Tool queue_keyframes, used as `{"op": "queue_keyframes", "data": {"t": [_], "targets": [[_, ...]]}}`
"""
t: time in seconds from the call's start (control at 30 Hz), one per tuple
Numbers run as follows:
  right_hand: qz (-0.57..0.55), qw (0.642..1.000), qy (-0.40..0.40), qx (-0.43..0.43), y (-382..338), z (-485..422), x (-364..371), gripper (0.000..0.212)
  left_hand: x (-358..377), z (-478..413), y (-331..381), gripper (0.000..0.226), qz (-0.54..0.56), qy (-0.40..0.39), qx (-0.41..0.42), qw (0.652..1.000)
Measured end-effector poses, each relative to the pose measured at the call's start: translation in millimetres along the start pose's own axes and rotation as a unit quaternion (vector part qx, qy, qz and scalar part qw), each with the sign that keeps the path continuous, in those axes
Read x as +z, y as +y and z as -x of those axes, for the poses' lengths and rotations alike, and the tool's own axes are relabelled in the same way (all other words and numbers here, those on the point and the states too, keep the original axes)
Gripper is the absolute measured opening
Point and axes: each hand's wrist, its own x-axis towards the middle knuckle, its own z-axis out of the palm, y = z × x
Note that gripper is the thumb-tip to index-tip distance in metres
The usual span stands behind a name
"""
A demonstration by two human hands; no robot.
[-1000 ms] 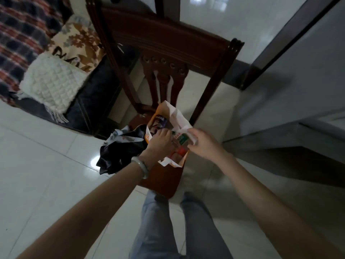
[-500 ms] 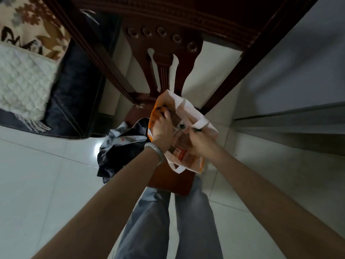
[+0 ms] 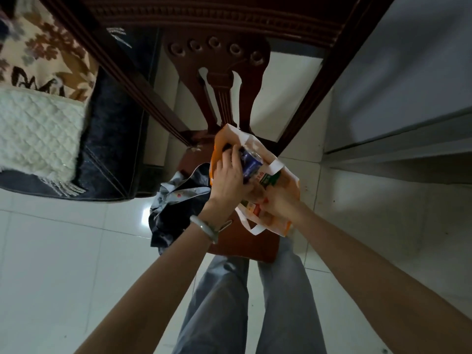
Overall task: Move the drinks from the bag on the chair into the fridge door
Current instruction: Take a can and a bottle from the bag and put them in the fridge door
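The left hand (image 3: 228, 175) wraps its grip around a blue can (image 3: 251, 163) inside the bag (image 3: 288, 180) on the chair (image 3: 245, 242); the right hand (image 3: 277, 200) pinches the bag's edge (nothing's reached the fridge yet, I'd judge).

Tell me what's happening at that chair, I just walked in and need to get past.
A person is standing over the wooden chair, unpacking an orange and white bag on its seat. The left hand is wrapped around a dark blue can at the bag's mouth, while the right hand grips the bag's near side. The can is not yet clear of the bag. Dark crumpled fabric hangs off the seat's left edge.
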Motion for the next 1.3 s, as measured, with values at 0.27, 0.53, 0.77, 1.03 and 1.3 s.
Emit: {"op": "queue_keyframes", "data": {"t": [0.27,0.53,0.77,1.03,1.3], "targets": [[-0.076,0.98,0.182,-0.018,-39.6,27.1,-26.8,0.05,-65.7,35.0,-9.2,0.08,0.171,0.091,0.06,0.979],[-0.065,0.944,0.311,-0.085,-74.5,142.9,-83.9,0.03,-120.0,59.5,22.2,0.082,0.289,0.119,0.082,0.946],[-0.279,0.841,0.453,-0.097,-31.9,276.5,-115.1,0.025,-166.7,92.0,99.9,0.082,0.302,0.126,0.204,0.923],[-0.241,0.772,0.585,-0.061,51.3,425.4,-118.8,0.03,-133.6,157.5,249.4,0.083,0.352,0.069,0.292,0.886],[-0.236,0.735,0.633,0.062,179.2,565.1,-60.4,0.027,-35.6,254.7,398.2,0.08,0.35,-0.013,0.368,0.861]]}}
